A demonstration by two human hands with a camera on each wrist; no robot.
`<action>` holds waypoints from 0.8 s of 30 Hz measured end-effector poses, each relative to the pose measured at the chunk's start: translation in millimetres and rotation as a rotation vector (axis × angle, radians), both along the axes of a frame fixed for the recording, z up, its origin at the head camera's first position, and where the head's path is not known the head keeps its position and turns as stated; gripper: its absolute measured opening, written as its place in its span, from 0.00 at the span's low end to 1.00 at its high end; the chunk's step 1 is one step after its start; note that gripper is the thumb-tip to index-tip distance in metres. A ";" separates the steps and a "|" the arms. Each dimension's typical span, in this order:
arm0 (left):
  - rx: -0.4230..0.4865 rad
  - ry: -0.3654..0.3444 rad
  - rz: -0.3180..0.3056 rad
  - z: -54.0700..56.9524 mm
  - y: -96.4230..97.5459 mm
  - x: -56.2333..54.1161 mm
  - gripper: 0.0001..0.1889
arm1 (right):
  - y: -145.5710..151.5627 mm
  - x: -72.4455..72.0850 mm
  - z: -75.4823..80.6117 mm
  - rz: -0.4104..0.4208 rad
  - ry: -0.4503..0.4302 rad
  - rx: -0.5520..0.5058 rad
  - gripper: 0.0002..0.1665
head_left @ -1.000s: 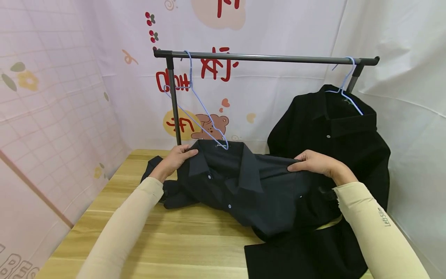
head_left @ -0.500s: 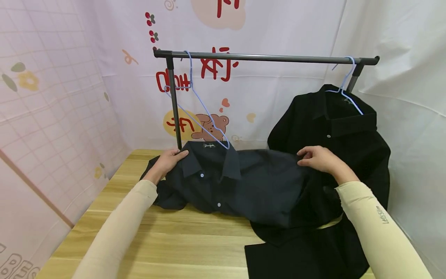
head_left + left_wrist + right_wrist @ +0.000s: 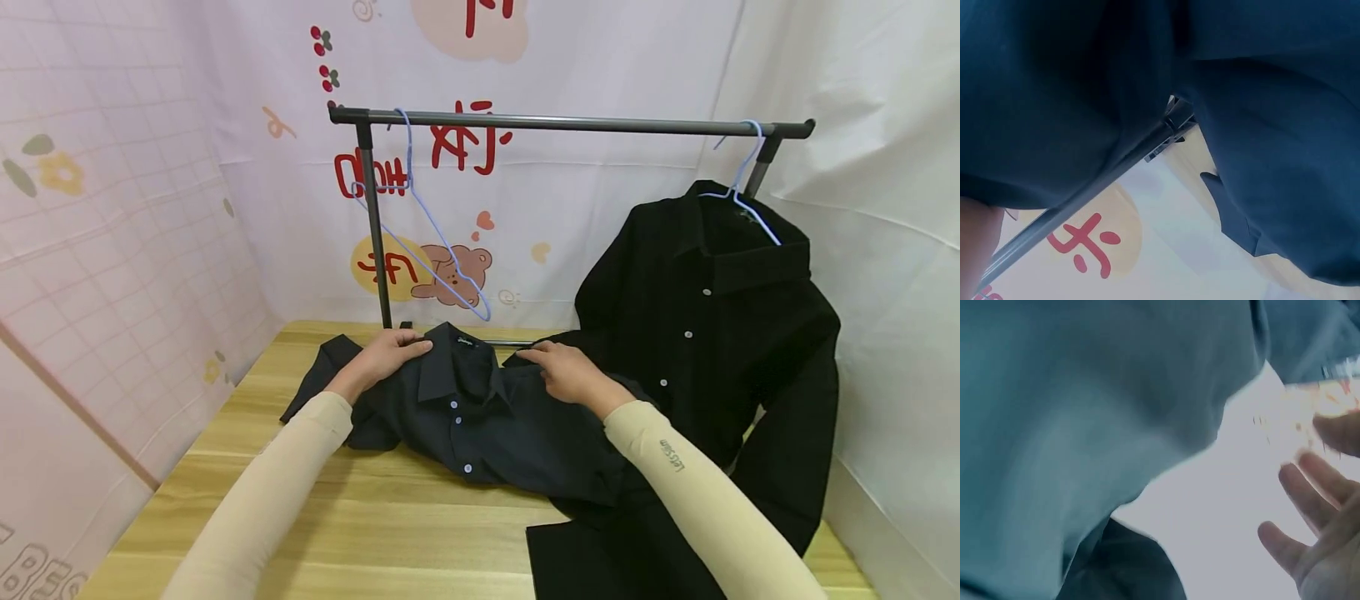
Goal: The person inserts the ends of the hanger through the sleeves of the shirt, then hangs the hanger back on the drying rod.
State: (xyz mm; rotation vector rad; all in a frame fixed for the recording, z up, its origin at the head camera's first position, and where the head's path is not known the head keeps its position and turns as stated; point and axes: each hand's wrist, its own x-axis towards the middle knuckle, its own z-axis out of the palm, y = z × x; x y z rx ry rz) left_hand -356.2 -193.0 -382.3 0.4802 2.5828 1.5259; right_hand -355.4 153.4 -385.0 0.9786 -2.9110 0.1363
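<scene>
White printed cloth (image 3: 600,50) makes the background, and before it stands a wooden table (image 3: 322,517). On it, toward the back edge, lies a dark shirt (image 3: 487,442) with its buttons upward and its collar turned to the back; one sleeve reaches near the left edge. The left hand (image 3: 384,357) grasps the dark shirt at the shoulder, beside the collar: the thumb is on top of the cloth, and the other fingers are mostly hidden. What the head view does not show, the left wrist view does: folds of the cloth from below, with a rack bar (image 3: 1088,190) passing behind them. The right hand (image 3: 570,371) is over the other shoulder. From the head view alone its grip is hard to judge, but the right wrist view shows the fingers released and spread, beside the cloth (a small but useful difference). Just above the collar is the lower corner of a blue wire hanger (image 3: 433,221), hooked on the left part of the rail (image 3: 570,123). Near the rail's right end, a second hanger (image 3: 736,193) carries a black shirt (image 3: 690,275). Nearer to the table's front lies some black cloth (image 3: 585,558).
</scene>
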 end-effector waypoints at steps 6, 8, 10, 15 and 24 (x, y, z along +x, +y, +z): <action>-0.157 0.054 0.067 4.2 -2.6 1.5 0.15 | -38.1 -7.5 -25.0 0.046 0.129 0.152 0.33; -0.268 0.094 0.090 4.5 -2.8 0.6 0.14 | -44.0 -8.7 -31.0 0.048 0.158 0.172 0.27; -0.399 0.123 0.087 5.0 -2.4 -0.2 0.18 | -49.0 -8.9 -34.6 0.041 0.160 0.166 0.26; -0.685 0.144 -0.049 7.0 0.3 -1.6 0.28 | -63.2 -7.5 -35.6 0.056 0.135 0.170 0.36; -0.962 0.221 -0.060 -7.5 18.4 -8.9 0.21 | -82.6 -6.2 -36.6 0.062 0.071 0.245 0.28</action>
